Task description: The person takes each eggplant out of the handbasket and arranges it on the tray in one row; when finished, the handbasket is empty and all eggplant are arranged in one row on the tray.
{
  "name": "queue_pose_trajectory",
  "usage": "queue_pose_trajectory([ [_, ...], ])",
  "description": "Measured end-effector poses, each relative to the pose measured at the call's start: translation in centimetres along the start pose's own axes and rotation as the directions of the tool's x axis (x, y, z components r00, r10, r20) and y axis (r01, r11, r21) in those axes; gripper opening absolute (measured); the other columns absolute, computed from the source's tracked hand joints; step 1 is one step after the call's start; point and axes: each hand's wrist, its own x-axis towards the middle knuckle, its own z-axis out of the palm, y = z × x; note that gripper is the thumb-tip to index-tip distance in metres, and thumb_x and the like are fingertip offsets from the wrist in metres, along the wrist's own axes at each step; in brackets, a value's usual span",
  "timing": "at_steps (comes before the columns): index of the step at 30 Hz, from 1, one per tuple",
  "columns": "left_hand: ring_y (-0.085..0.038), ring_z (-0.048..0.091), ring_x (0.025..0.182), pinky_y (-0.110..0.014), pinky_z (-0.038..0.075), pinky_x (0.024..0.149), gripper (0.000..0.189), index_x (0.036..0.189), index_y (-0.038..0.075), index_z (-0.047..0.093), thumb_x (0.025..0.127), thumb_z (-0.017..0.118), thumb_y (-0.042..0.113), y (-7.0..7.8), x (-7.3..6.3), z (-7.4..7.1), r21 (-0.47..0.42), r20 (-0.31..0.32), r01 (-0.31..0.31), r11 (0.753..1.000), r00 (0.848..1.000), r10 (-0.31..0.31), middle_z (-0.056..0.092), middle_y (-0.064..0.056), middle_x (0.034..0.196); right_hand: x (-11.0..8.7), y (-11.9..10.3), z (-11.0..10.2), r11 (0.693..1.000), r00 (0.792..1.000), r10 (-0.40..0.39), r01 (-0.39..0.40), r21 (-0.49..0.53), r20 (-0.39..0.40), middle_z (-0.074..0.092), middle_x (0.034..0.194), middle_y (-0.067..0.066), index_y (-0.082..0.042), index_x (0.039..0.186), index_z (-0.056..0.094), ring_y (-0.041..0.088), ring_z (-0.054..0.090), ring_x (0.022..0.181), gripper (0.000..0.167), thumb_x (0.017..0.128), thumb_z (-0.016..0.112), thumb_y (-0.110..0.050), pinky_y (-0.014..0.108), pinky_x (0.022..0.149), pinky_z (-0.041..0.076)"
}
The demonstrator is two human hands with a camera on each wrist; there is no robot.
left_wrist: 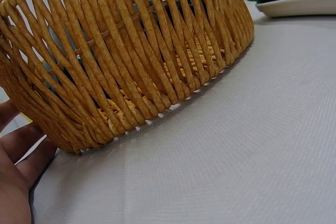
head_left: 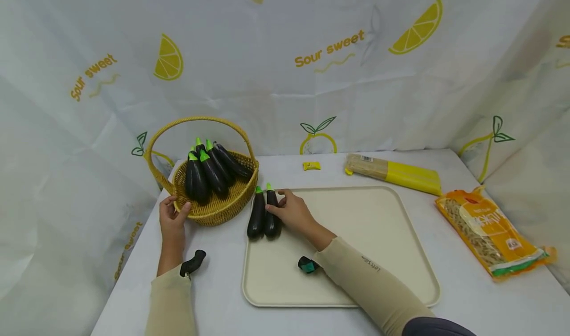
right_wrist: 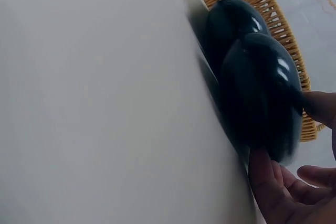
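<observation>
A: What are the hands up to?

B: The right hand (head_left: 294, 212) pinches a dark eggplant (head_left: 272, 222) between thumb and fingers. It's at the left side of the tray (head_left: 343, 247), right next to another eggplant (head_left: 256, 217). I can't tell if it's lifted at all.

A: And the left hand (head_left: 172, 217)?

B: It grips the side of the basket (head_left: 218, 217), with its thumb at the rim. More eggplants (head_left: 213, 175) lie in there.

A: How would you do this bit well?

B: I'd hold the eggplant snugly but not squash it — it looks shiny, so it might slip. I'd try not to bump the one beside it. A steady left hand should help the basket not tip.

A: What's it all on?

B: A table (head_left: 218, 286) with a white cloth. The cloth has a fine weave, and the tray looks smooth and pale. A little yellow packet (head_left: 311, 166), a long yellow pack (head_left: 392, 172) and an orange bag (head_left: 494, 232) lie around it.

A: And the room?

B: Creased white sheets (head_left: 267, 103) hang all round — with lemon slices and "Sour sweet" on them.
</observation>
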Motion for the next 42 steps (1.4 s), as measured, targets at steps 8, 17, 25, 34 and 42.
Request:
queue_pose_trajectory([
  [8,-0.015,0.047,0.108,-0.017,0.04,0.084,0.045,0.128,0.01,0.037,0.094,0.066,0.014,0.0,-0.3,0.3,-0.002,-0.01,-0.042,0.999,0.999,0.042,0.044,-0.012,0.138,0.9,-1.8,-1.4,0.998,0.998,-0.048,0.046,-0.047,-0.032,0.062,0.11,0.008,-0.007,0.137,0.049,0.022,0.061,0.089,0.058,0.091,0.067,-0.038,0.04,0.077,0.049],
  [17,-0.015,0.046,0.111,-0.017,0.04,0.087,0.043,0.127,0.009,0.037,0.093,0.065,0.008,1.1,-0.5,0.8,-0.03,0.019,-0.015,0.999,1.0,0.015,0.043,-0.014,0.139,4.3,-7.8,-0.1,0.98,0.986,-0.166,0.167,-0.107,0.018,0.062,0.112,0.005,-0.009,0.137,0.05,0.016,0.058,0.091,0.055,0.092,0.067,-0.037,0.033,0.073,0.05],
  [25,-0.015,0.046,0.112,-0.017,0.04,0.086,0.042,0.125,0.01,0.039,0.093,0.065,0.009,1.7,-1.0,0.6,-0.009,0.001,-0.009,1.0,1.0,0.009,0.042,-0.015,0.141,7.5,-11.8,4.3,0.95,0.966,-0.24,0.254,-0.18,0.093,0.061,0.117,0.006,-0.009,0.139,0.049,0.014,0.059,0.095,0.054,0.094,0.065,-0.035,0.03,0.076,0.049],
  [34,-0.015,0.047,0.111,-0.017,0.04,0.086,0.044,0.129,0.011,0.038,0.094,0.065,0.011,-0.1,0.0,0.6,-0.007,0.016,-0.01,1.0,1.0,0.01,0.041,-0.016,0.141,10.2,-12.3,7.7,0.945,0.987,-0.156,0.163,-0.282,0.048,0.051,0.136,0.006,-0.013,0.142,0.043,0.02,0.052,0.121,0.06,0.093,0.066,-0.038,0.035,0.097,0.043],
  [42,-0.015,0.047,0.109,-0.019,0.04,0.085,0.045,0.13,0.008,0.037,0.094,0.064,0.011,-0.3,0.1,0.2,-0.023,-0.006,-0.036,0.999,0.999,0.036,0.044,-0.013,0.138,11.6,-12.9,9.3,0.907,0.988,-0.147,0.151,-0.392,0.039,0.053,0.132,0.007,-0.01,0.144,0.04,0.021,0.055,0.115,0.068,0.091,0.066,-0.045,0.034,0.093,0.045],
])
